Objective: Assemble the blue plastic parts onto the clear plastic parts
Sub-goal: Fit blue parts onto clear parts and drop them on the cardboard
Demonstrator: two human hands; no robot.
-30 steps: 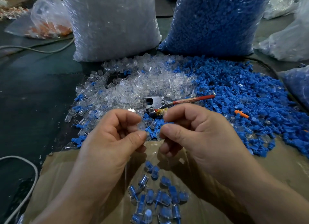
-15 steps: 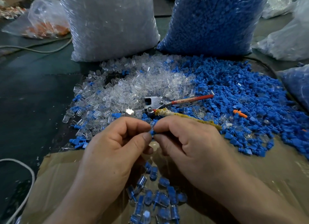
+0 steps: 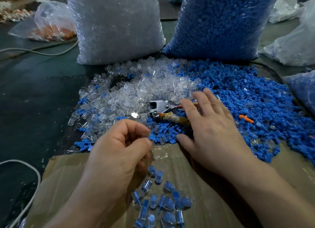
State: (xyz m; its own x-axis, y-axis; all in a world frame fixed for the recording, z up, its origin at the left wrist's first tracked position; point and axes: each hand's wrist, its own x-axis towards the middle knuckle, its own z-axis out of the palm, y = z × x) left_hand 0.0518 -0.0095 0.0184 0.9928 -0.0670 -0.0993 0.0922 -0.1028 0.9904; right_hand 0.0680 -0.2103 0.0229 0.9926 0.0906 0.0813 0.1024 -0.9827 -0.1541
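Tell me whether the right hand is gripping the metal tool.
No, the right hand lies open over the metal tool, its fingers straight and spread, curled round nothing.

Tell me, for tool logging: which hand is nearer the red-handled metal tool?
Right. The right hand covers the handles of the red-handled metal tool; the left hand sits nearer the person, apart from it.
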